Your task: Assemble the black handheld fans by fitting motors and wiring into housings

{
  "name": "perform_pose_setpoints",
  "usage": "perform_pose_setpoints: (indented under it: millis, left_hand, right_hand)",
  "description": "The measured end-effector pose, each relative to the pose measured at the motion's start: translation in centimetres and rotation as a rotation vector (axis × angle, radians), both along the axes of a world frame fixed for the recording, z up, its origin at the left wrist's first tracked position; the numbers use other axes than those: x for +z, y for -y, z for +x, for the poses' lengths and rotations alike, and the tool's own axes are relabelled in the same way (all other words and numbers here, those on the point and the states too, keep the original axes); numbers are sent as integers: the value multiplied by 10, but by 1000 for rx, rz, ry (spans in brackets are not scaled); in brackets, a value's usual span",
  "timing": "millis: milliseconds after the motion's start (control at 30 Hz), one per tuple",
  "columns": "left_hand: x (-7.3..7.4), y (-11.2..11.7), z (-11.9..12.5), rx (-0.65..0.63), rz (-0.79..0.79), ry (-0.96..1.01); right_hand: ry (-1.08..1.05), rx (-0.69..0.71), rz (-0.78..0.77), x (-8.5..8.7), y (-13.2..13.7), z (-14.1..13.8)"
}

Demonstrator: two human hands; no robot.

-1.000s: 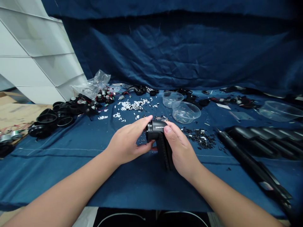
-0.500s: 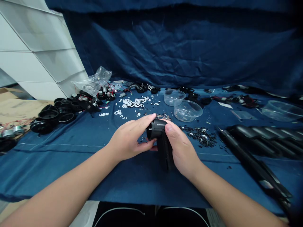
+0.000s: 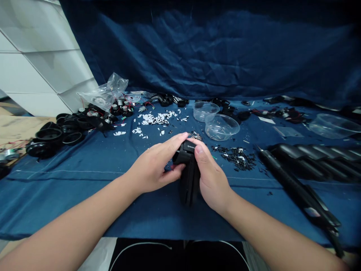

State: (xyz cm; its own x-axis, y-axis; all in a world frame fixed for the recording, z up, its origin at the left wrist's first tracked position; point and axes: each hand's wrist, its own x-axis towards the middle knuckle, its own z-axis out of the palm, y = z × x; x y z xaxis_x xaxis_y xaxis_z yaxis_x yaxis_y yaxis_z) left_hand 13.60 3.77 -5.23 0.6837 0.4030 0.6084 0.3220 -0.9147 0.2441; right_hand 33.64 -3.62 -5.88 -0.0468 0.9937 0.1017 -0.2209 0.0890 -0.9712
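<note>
Watching through the head camera, I see the left hand [image 3: 153, 165] and right hand [image 3: 213, 178] pressed together around a black plastic housing [image 3: 188, 175], over the middle of the blue cloth [image 3: 70, 203]. A slip from this two-handed grip could drop it and scatter the loose black fragments [image 3: 237, 158] near its far right.

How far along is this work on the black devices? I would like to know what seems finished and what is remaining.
Seemingly done: long black device bodies lie in a row on the right. In hand: the left hand and right hand hold a black handheld device around its grip. Seemingly left: round black parts, small wired metal parts and small black pieces lie loose.
</note>
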Motion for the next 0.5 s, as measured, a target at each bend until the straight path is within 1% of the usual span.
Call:
perform_pose_setpoints:
  millis: [133,267,400,500]
  left_hand:
    - [-5,2,4,-12,-57,51]
    - [-11,2,7,-55,-119,108]
    - [-15,5,9,-120,-262,179]
    - [-18,16,14,-160,-420,281]
  right_hand:
    - [61,-30,68,-6,1,-4]
    - [114,-61,153,-10,2,-5]
    - [197,-77,235,-12,3,-5]
    - [239,-114,279,-13,6,-9]
